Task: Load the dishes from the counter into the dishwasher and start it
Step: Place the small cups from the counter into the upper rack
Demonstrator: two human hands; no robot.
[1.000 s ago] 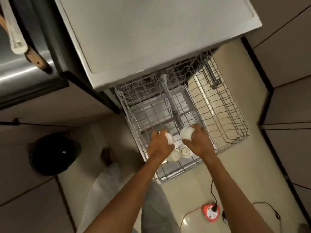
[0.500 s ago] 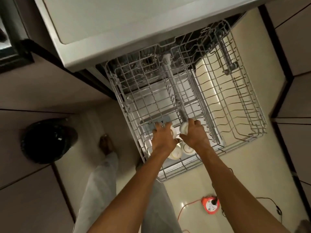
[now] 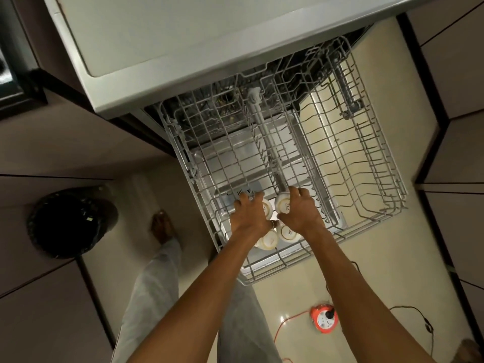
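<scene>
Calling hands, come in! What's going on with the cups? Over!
Left hand grips one white cup. Right hand grips a second cup. Both low in the rack, beside two other cups. Nothing in the way.

Glossy cream floor tiles (image 3: 379,258) run from 6 to 2 o'clock and catch a bright glare. Matte brown cabinet fronts (image 3: 39,297) with dark seams fill 7 to 9 o'clock. More cabinets (image 3: 458,127) stand at 3 o'clock. A round black bin (image 3: 70,224) sits at 9 o'clock. At 5 o'clock lies an orange extension reel (image 3: 324,318) with an orange cord (image 3: 293,319) and a black cable (image 3: 408,307) beside it.
</scene>
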